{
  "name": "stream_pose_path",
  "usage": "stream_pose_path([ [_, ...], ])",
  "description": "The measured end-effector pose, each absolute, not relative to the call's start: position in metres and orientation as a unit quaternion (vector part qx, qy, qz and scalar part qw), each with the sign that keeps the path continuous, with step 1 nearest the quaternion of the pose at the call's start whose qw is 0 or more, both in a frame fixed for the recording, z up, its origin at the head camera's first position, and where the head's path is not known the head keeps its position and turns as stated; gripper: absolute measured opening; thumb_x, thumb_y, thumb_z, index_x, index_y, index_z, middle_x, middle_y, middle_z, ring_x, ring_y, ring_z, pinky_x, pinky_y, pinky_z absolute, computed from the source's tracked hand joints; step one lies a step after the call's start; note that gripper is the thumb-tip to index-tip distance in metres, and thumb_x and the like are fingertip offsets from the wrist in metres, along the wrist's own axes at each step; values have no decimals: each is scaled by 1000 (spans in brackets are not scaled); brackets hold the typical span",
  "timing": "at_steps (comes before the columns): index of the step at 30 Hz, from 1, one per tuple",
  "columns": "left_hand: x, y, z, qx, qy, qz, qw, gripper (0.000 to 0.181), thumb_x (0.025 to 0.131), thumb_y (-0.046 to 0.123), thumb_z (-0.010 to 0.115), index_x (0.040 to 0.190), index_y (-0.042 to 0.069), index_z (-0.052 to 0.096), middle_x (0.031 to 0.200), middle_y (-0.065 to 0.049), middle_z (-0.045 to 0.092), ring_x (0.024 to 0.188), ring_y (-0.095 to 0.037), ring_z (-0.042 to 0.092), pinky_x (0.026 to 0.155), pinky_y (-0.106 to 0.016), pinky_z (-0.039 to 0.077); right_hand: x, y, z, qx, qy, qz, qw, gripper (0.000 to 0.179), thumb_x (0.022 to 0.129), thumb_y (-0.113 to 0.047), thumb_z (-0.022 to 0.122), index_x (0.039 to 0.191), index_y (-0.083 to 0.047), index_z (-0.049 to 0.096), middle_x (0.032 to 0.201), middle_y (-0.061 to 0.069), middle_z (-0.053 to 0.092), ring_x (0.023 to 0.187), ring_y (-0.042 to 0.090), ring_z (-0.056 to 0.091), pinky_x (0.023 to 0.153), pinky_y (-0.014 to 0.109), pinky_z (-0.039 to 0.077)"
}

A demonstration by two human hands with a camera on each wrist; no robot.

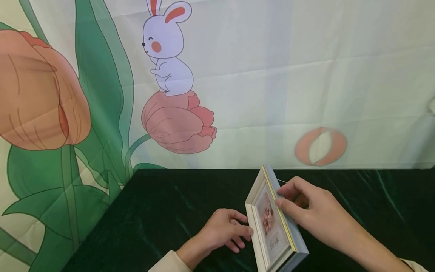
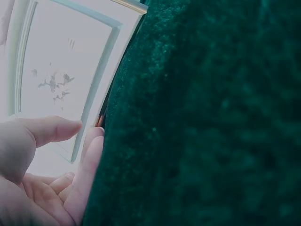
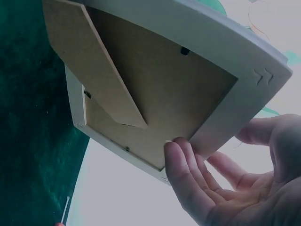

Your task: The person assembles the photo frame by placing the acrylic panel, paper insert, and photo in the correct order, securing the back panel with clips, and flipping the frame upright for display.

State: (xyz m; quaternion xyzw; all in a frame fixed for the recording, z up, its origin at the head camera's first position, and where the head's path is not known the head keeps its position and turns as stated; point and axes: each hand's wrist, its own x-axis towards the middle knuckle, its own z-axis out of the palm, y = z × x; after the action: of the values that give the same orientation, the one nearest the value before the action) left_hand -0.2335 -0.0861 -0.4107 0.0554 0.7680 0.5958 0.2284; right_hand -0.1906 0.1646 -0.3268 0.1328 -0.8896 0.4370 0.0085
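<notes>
A picture frame [image 1: 289, 223] with pale moulding and a thin gold line stands tilted between my two hands. Behind its front lies a print [image 1: 268, 219] of a pinkish bouquet with lettering below. My left hand [image 1: 222, 228] pinches the left edge; in the left wrist view the thumb [image 2: 56, 129] lies on the front and fingers reach behind. At the opposite edge my right hand [image 1: 317, 211] grips with thumb and fingertips. The right wrist view shows the brown backing board [image 3: 155, 70] and a fold-out stand leg [image 3: 89, 61], swung partly away from it.
Dark green velvet cloth [image 1: 170, 211] covers the table. Behind it hangs a pale backdrop [image 1: 255, 94] printed with tulips and a rabbit. A thin white stick [image 3: 65, 209] with something red at its lower end shows low in the right wrist view.
</notes>
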Motion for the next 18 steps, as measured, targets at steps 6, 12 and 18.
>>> stream_pose_path([
  [6, -232, -85, -412, 56, 763, 603, 228, 27, 90, 10, 82, 112, 0, 70, 83, -14, 77, 58, -16, 70, 51, -31, 60, -191, 167, -328, 122, -892, 436, 4, 42, 97, -34, 80, 125, -9, 61, 104, 2, 66, 77, 17, 65, 64, 31, 56],
  [12, -231, -85, -413, 51, 766, 600, 225, 23, 91, 11, 81, 109, 1, 71, 82, -14, 77, 58, -15, 69, 51, -31, 60, -196, 172, -330, 105, -877, 469, -3, 39, 95, -19, 78, 126, -4, 59, 102, 7, 65, 78, 21, 67, 64, 33, 58],
  [18, -231, -84, -413, 45, 766, 602, 221, 22, 95, 17, 77, 109, 2, 72, 83, -13, 77, 60, -17, 70, 52, -32, 60, -198, 174, -329, 94, -875, 475, 5, 37, 97, -19, 76, 126, -3, 61, 103, 7, 66, 79, 21, 66, 66, 32, 57],
])
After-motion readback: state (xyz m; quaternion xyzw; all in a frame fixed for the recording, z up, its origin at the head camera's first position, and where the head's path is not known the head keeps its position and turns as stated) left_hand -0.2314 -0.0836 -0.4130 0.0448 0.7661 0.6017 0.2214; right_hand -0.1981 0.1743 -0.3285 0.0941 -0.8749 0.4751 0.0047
